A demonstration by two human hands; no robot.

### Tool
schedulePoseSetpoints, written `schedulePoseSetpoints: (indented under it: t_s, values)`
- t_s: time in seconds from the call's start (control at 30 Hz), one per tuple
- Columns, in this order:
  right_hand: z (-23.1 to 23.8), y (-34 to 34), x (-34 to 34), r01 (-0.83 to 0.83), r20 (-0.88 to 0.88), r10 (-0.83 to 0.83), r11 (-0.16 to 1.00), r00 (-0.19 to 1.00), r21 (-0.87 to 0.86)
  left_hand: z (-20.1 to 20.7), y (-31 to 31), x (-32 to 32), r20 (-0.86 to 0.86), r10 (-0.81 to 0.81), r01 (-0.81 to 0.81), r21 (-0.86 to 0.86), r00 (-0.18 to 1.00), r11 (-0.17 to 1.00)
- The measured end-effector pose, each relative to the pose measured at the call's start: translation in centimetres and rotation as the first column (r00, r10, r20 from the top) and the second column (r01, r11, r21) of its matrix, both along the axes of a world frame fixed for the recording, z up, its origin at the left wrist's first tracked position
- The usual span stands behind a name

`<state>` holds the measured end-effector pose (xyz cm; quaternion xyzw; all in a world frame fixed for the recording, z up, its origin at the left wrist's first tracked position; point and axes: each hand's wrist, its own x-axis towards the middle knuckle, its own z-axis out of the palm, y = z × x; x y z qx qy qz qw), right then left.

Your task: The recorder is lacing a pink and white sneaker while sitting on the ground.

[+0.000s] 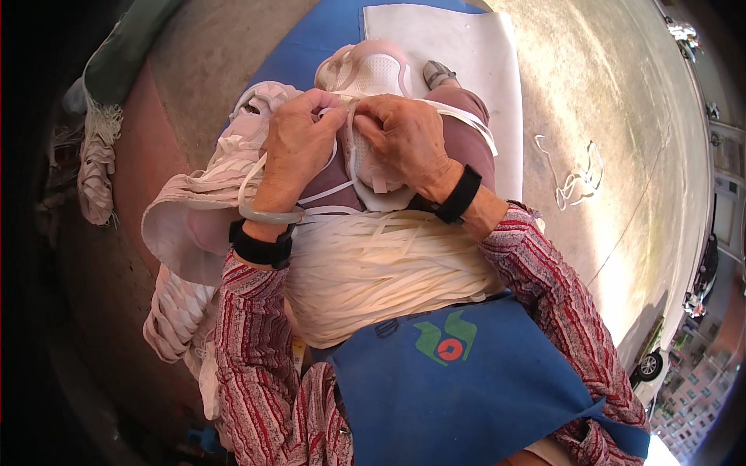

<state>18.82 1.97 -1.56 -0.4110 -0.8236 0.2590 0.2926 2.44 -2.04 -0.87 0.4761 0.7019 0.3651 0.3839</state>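
A pale pink and white shoe upper lies across my lap, its mesh side facing up. My left hand is closed in a pinch at the upper's lacing edge, on a white shoelace that trails down beside the upper. Close by on the right, my right hand has its fingers curled shut on the upper's edge; the fingertips are partly hidden. Another length of lace runs out past this hand over my right thigh. A thick bundle of cream laces rests across my lap, nearer to me.
More shoe uppers are piled at my left, some stacked together. A white sheet lies over something blue ahead. Loose lace lies on the concrete floor at right. A blue apron covers my front.
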Motion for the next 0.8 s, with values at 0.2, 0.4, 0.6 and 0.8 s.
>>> schedulePoseSetpoints:
  t_s: [0.2,0.4,0.6,0.8]
  values:
    - [0.5,-0.3,0.2,0.007,0.067,-0.004,0.999,0.998,-0.044,1.6,0.0,0.7,0.181,0.09,-0.069,-0.118,0.979,0.991]
    - [0.0,-0.2,-0.4,0.015,0.091,-0.02,0.998,0.996,0.053,0.6,-0.8,1.0,-0.104,0.044,-0.035,0.085,0.994,0.996]
    - [0.2,-0.3,0.0,0.004,0.131,-0.008,0.999,0.991,0.032,2.6,-1.9,1.5,-0.252,-0.064,0.107,0.161,0.966,0.981]
    - [1.7,-0.9,0.6,-0.174,0.297,0.133,0.978,0.946,0.116,2.1,-2.0,2.0,-0.308,-0.148,0.185,0.097,0.94,0.978]
